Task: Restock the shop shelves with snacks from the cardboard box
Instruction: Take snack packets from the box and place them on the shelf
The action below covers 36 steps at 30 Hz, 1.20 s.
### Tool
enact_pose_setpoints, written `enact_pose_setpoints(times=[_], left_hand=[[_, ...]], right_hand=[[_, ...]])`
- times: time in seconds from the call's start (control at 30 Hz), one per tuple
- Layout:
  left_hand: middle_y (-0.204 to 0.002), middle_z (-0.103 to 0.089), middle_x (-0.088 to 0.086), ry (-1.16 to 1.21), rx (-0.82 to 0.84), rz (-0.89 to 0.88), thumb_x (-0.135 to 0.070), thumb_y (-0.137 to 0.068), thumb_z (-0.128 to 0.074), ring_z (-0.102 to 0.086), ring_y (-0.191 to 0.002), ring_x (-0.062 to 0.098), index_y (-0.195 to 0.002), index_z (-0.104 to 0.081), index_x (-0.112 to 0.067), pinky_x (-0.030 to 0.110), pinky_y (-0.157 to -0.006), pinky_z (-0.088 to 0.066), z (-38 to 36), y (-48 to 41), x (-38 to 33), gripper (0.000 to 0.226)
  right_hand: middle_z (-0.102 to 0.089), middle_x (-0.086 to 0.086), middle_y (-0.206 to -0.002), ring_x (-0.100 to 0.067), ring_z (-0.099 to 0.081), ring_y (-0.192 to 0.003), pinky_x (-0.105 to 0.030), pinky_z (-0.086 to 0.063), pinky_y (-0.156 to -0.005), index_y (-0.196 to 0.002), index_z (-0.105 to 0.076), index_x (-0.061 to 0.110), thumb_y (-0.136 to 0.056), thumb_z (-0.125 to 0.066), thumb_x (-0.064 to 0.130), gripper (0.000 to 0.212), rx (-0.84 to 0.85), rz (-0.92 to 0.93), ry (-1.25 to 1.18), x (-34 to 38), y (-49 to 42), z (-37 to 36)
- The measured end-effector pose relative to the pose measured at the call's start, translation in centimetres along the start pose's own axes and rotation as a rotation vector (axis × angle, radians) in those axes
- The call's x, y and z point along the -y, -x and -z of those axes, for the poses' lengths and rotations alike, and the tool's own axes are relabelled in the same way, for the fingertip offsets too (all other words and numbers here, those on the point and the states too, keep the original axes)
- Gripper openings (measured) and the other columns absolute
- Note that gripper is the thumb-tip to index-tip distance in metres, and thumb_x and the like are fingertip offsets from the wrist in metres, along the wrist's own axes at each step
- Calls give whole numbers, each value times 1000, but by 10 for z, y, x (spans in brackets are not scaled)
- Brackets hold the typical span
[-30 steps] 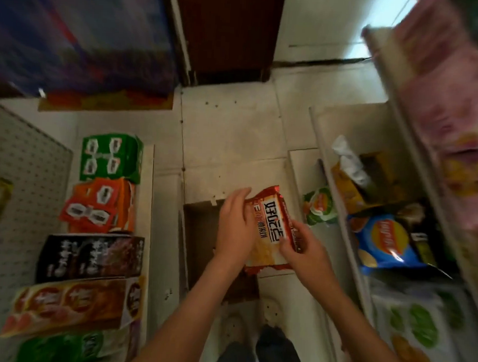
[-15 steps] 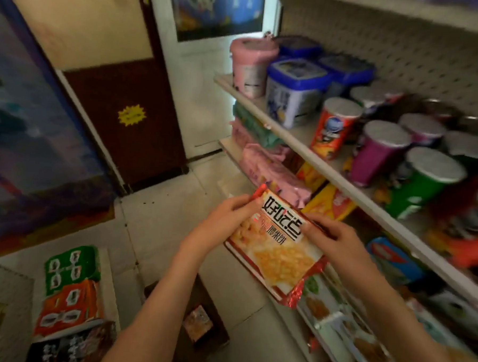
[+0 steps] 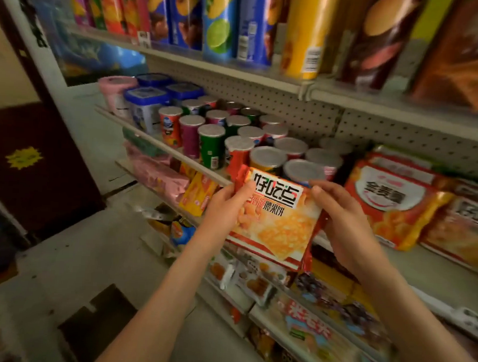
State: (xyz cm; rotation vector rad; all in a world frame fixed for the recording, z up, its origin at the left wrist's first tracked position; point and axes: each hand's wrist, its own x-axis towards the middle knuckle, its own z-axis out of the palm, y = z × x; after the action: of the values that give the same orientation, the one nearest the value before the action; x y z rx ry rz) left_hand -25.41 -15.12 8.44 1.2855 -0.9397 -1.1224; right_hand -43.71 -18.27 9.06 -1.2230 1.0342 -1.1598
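The left hand pinches the cracker packet at its upper left corner, thumb on the front; the right hand curls round its right edge. The packet hangs tilted in the air before the middle shelf. It is a flat rectangular pillow of glossy red-orange film, likely slippery, and squeezing may crack the biscuits inside. At 12 o'clock stand short crisp cans with foil lids, close-packed; a careless push could topple them. Matching packets lie stacked at 3 o'clock. The cardboard box sits on the floor at 7 o'clock
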Motion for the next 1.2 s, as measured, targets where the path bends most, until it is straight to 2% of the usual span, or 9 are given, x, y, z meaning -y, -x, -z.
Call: enact_pose_setpoints(times=[0.27,0.37,0.47,0.6,0.77,0.83,0.93,1.1,1.2], left_hand=[[-55,-65,-6,95,257,77,-38,-94,-53,-60,-47,3,-100,-66,-15,23,-49,-43,-115,20,-8,27],[-57,-58,-6,51,384,85,-42,-92,-54,-60,-53,6,-109,-65,-16,20,-48,-45,-152,14,-7,33],[-75,-72,-7,18,455,55,-43,-91,-54,-70,-65,10,-112,-63,-23,27,-57,-52,-180,11,-2,31],[-102,-73,2,9,549,30,-42,-91,-55,-73,-79,17,-116,-59,-26,23,-48,-51,-221,10,6,30],[-112,-68,-6,-14,582,3,-44,-91,-55,-72,-83,8,-120,-55,-29,23,-60,-55,-252,15,25,32],[-105,-64,-16,-29,598,-27,-41,-93,-52,-69,-76,-3,-118,-52,-32,12,-53,-51,-261,16,29,26],[-97,-55,-28,-115,591,-78,-42,-95,-49,-60,-92,-1,-112,-48,-38,4,-55,-44,-269,12,35,18],[-107,-54,-19,-221,578,-100,-47,-94,-47,-52,-102,3,-124,-50,-32,20,-79,-41,-280,-2,43,33],[-118,-58,-11,-346,566,-155,-44,-97,-44,-53,-111,8,-131,-50,-23,23,-85,-38,-286,-7,42,41]], right_hand=[[-67,-8,-96,-12,-69,-72,-20,-50,-52,-99,-64,18,-92,-56,23,11,-237,100,-16,46,38,103],[-68,-7,-96,-13,-70,-74,-21,-51,-51,-108,-61,14,-93,-55,22,18,-363,84,-16,51,51,137],[-68,-3,-101,-19,-68,-86,-27,-55,-64,-111,-58,15,-92,-56,25,22,-454,58,109,51,61,163],[-67,5,-100,-12,-64,-90,-29,-53,-75,-105,-59,23,-87,-62,33,21,-633,35,307,44,73,205],[-66,5,-105,-14,-63,-98,-37,-53,-87,-108,-58,31,-82,-67,39,28,-571,-102,533,31,74,245],[-65,5,-107,-14,-63,-98,-38,-54,-88,-111,-57,31,-82,-68,35,31,-519,-125,592,29,73,257],[-64,5,-106,-13,-62,-97,-33,-53,-85,-116,-56,27,-83,-69,28,35,-464,-122,690,35,70,267],[-59,10,-100,-14,-59,-97,-27,-50,-82,-118,-58,24,-82,-71,22,39,-397,-101,854,42,58,279],[-60,4,-102,-14,-59,-90,-15,-47,-69,-117,-59,20,-81,-71,21,38,-409,-70,945,42,47,286]])
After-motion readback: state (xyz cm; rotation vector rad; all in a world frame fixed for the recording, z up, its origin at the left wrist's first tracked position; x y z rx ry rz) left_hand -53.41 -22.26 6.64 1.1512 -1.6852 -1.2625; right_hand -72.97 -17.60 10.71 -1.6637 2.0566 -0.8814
